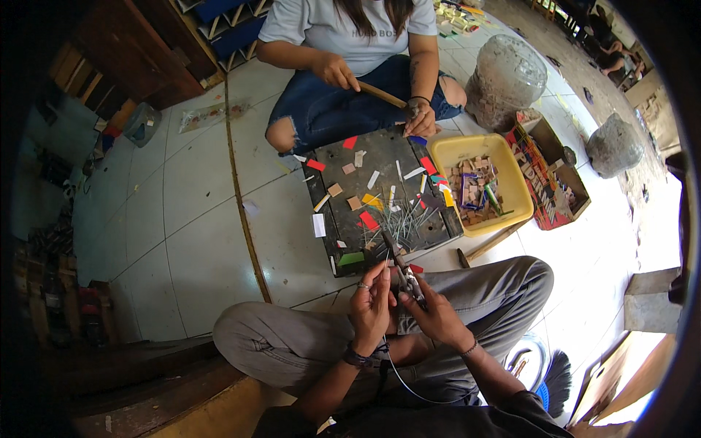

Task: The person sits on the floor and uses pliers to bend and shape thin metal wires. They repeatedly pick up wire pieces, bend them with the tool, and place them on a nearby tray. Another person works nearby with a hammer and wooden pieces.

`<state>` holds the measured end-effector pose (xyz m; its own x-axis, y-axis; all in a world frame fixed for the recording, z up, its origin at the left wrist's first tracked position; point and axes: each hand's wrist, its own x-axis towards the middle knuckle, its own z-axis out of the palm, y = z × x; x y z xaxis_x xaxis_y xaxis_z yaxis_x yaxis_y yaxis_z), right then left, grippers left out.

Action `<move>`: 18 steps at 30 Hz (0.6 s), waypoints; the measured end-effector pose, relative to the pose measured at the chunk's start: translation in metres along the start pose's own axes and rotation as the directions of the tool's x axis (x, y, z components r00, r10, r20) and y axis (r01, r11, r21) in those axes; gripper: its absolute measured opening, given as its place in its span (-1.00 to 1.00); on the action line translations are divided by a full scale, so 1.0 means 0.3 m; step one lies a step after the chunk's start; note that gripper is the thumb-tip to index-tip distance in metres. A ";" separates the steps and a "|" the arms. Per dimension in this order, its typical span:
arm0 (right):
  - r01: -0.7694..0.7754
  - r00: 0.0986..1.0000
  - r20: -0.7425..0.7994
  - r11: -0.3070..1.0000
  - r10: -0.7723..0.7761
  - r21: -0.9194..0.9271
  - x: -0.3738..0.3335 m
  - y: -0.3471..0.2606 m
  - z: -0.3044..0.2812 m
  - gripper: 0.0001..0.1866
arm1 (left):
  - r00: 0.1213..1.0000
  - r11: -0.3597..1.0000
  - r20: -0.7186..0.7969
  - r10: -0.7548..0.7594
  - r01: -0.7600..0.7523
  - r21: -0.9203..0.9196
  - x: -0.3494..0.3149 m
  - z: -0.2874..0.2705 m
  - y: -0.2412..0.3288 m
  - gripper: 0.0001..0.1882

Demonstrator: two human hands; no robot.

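In front of my lap, my right hand [439, 319] grips a pair of metal pliers [410, 281], their dark jaws pointing at the board. My left hand [371, 305] pinches a thin wire [395, 370] close beside the pliers. The wire's loose length curves down over my lap to the right. Just beyond the jaws, a pile of cut wire pieces [406, 228] lies on a low black board [339, 219]. Small wooden squares [335, 190] and red, white, yellow and green strips are scattered over the board.
Across the board a person [358, 44] sits holding a wooden-handled tool [381, 94]. A yellow basin [523, 201] of small wooden pieces stands right of the board, beside a cardboard box [580, 191]. A hammer [495, 244] lies nearer me. Large plastic jugs [506, 77] stand behind.
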<state>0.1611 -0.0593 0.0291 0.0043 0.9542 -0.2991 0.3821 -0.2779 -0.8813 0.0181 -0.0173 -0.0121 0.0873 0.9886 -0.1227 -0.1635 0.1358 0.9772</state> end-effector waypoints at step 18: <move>0.003 0.998 -0.062 0.998 -0.007 -0.063 0.003 0.058 0.039 -0.38 | 0.999 0.997 -0.005 -0.033 0.033 -0.074 -0.003 -0.012 -0.022 -0.68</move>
<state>0.1568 -0.0645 0.0090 0.0591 0.9611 -0.2697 0.4397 -0.2676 -0.8574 0.0157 -0.0190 -0.0191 0.0882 0.9838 -0.1559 -0.2328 0.1726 0.9571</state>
